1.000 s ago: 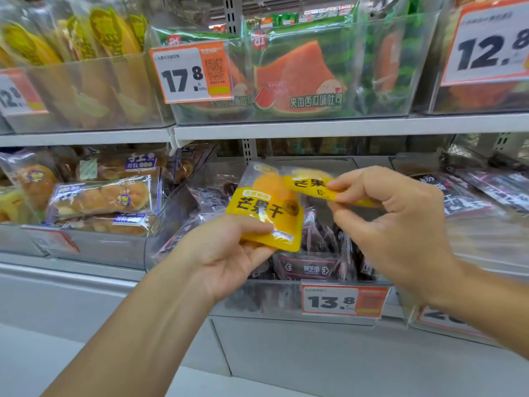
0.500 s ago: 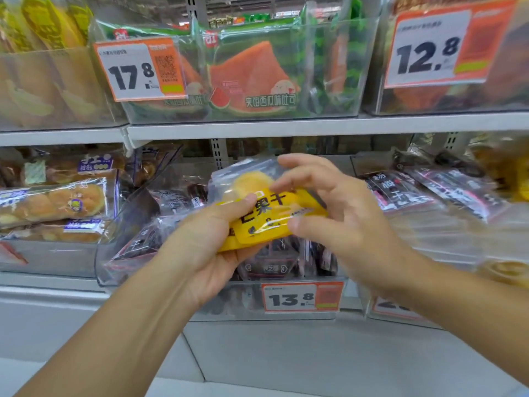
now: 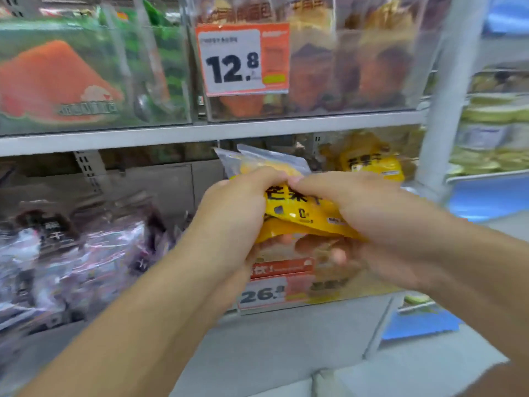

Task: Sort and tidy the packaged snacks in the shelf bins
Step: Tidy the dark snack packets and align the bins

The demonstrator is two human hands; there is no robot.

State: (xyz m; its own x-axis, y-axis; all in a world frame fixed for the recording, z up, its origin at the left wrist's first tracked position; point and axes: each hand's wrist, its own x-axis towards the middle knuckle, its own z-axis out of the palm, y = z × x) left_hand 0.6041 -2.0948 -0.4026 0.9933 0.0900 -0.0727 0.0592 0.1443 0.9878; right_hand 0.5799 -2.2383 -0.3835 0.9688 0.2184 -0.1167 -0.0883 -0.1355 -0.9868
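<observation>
Both the left hand (image 3: pixel 234 216) and the right hand (image 3: pixel 369 224) clench stacked yellow mango packets (image 3: pixel 297 213), held squared together above the front edge of the lower shelf's right-hand bin (image 3: pixel 337 293), probably for dropping in beside matching packs (image 3: pixel 372 164).

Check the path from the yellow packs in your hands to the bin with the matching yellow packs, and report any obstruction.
Nothing visible blocks it. Both hands, left and right, hold the yellow packs just in front of the bin tagged 26; a matching yellow pack lies farther back inside. The bin's top is open.
</observation>
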